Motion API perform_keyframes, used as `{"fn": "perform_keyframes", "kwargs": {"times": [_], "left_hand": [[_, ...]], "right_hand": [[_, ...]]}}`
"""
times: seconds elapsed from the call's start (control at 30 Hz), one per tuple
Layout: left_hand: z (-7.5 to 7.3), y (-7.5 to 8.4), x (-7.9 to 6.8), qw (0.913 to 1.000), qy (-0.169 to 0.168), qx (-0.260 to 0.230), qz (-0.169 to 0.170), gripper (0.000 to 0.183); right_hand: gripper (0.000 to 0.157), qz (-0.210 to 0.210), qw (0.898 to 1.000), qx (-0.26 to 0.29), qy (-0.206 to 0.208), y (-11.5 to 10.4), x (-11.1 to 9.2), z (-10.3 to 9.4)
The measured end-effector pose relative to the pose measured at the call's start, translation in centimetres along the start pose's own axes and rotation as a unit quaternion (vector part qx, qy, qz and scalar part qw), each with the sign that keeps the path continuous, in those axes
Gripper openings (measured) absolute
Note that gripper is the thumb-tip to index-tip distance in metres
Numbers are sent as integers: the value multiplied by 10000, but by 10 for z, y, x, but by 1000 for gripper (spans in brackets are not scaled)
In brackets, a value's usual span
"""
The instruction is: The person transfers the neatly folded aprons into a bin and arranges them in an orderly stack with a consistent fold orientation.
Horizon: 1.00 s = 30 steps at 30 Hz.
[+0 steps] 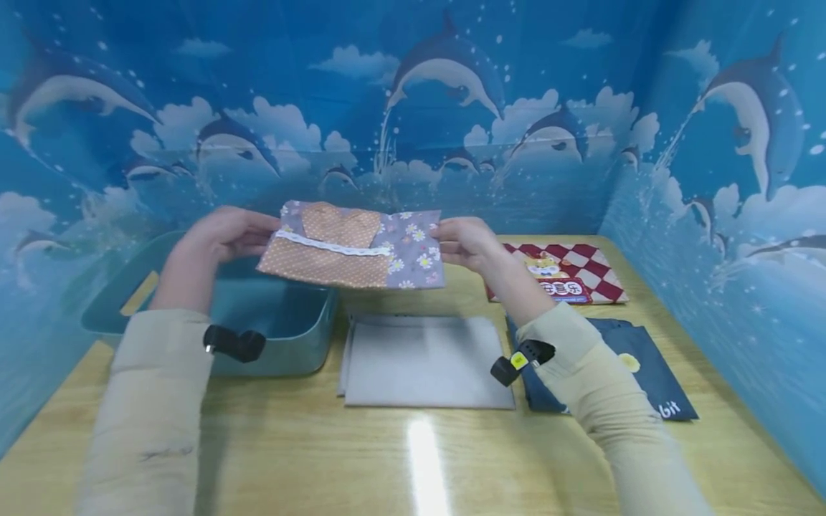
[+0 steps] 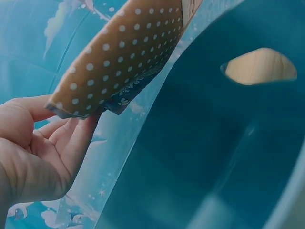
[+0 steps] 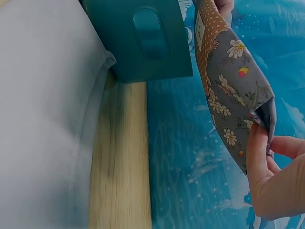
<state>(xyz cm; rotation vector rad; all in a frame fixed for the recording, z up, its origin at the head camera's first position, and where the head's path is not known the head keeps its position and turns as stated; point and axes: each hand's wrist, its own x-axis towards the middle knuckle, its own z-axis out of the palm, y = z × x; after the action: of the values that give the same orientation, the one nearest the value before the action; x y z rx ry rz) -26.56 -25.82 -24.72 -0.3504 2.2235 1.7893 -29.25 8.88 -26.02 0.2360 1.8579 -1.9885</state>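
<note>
A folded floral cloth [image 1: 413, 251], grey with daisies, has tan polka-dot patches and a strip of white lace. Both hands hold it up in the air between them. My left hand [image 1: 226, 233] pinches its left edge above the teal bin [image 1: 303, 351]; in the left wrist view, thumb and fingers meet at the polka-dot corner. My right hand [image 1: 470, 242] pinches the right edge; in the right wrist view the layers gape slightly there. Below the cloth, a folded light grey cloth [image 1: 426, 365] lies flat on the table.
On the right lie a red-and-cream checkered cloth [image 1: 600, 269] with a cartoon animal and a folded navy cloth [image 1: 652, 380] with white lettering. The wooden table [image 1: 310, 451] meets dolphin-printed walls [image 1: 413, 86] at the back and right. The teal bin has handle holes.
</note>
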Motion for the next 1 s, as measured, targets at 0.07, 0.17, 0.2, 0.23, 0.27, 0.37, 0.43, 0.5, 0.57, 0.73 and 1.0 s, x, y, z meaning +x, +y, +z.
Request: {"fn": "perform_keyframes", "kwargs": {"times": [0.07, 0.17, 0.2, 0.23, 0.27, 0.37, 0.43, 0.5, 0.57, 0.73, 1.0], "left_hand": [[-5, -2, -1, 10000, -38, 89, 6, 45], [-12, -6, -3, 9999, -88, 140, -25, 59], [-15, -8, -3, 9998, -100, 162, -36, 62], [-17, -9, -3, 9998, -98, 185, -44, 65], [-20, -11, -4, 9998, -86, 181, -45, 65], [-27, -16, -4, 9999, -50, 93, -48, 52], [-33, -19, -5, 10000, -63, 13, -14, 34], [-38, -21, -7, 10000, -69, -27, 8, 20], [-42, -22, -8, 10000, -71, 41, 35, 21], [-52, -23, -14, 9995, -162, 235, 152, 24], [-71, -29, -20, 9997, -183, -97, 147, 10]], "right_hand": [[55, -20, 10000, 38, -49, 1, 0, 4], [53, -72, 9999, 97, -99, 2, 1, 11], [53, -83, 9998, 117, -120, 2, 1, 14], [53, -98, 9998, 130, -142, 2, 0, 17], [52, -106, 9997, 153, -144, 2, 0, 19], [52, -95, 9993, 286, -210, 2, -1, 26], [51, -60, 9988, 421, -254, 3, 0, 31], [50, -9, 9980, 576, -277, 4, 0, 35], [48, 32, 9973, 673, -283, 4, 1, 39], [44, 72, 9967, 756, -300, 6, 2, 50], [46, 129, 9916, 1177, -523, 12, 4, 70]]}}
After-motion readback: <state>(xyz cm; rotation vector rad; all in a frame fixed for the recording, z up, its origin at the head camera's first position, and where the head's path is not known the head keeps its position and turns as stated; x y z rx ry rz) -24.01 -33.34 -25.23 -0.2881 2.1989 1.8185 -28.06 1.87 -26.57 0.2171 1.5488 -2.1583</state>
